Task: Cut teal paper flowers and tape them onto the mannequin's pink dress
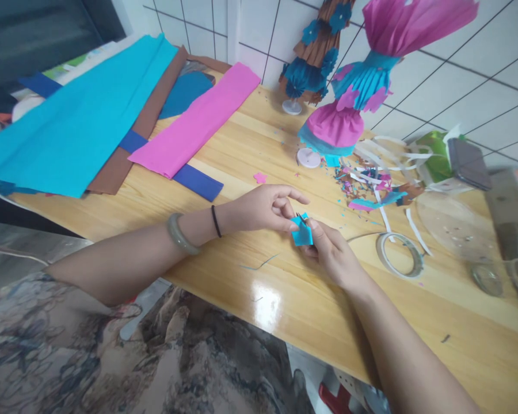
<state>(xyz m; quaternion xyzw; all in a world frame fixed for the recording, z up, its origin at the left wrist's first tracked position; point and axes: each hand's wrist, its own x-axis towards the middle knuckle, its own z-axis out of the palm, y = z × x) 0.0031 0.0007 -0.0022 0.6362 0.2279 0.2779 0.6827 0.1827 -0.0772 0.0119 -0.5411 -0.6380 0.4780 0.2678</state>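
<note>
Between my hands, above the table's front part, is a small folded piece of turquoise crepe paper (303, 234). My left hand (267, 206) pinches its left edge between thumb and a finger, with the index finger stretched out above. At the paper's right side, my right hand (328, 247) is closed on small scissors (301, 218). Only their dark, pointed tips show at the paper's upper edge; the handles are hidden in the hand. A pink paper flower (259, 177) lies on the table just beyond my left hand.
Folded turquoise (82, 115), brown and pink crepe paper (198, 121) covers the left side, with a dark-blue strip (198, 181). Paper dress shapes on stands (308, 157) rise at the back. Colored scraps (371, 178), a tape roll (399, 255), a phone (469, 163) and clear containers are right.
</note>
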